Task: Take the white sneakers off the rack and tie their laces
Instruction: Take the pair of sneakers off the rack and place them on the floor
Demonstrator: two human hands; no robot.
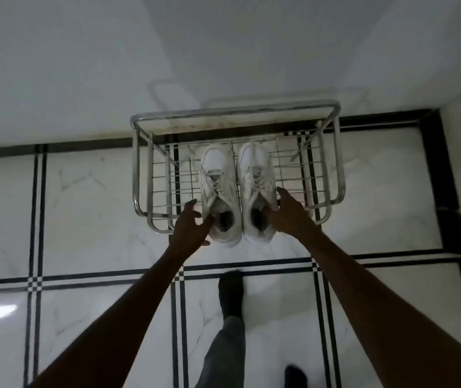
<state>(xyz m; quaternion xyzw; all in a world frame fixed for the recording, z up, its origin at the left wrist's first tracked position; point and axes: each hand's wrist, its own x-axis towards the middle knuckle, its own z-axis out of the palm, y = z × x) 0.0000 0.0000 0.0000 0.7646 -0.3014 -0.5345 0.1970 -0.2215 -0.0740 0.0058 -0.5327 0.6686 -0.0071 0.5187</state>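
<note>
White sneakers (237, 189) still on rack (335, 152), laces untied. Left hand (191, 228), right hand (289, 212) at heel collars, fingers closing, grip unconfirmed. Removal, tying remained.

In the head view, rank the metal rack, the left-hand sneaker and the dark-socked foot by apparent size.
1. Metal rack, clearly the largest.
2. Left-hand sneaker.
3. Dark-socked foot, which looks smaller than the sneaker, though it is nearer the camera and seen end-on, so this placing is unsure.
</note>
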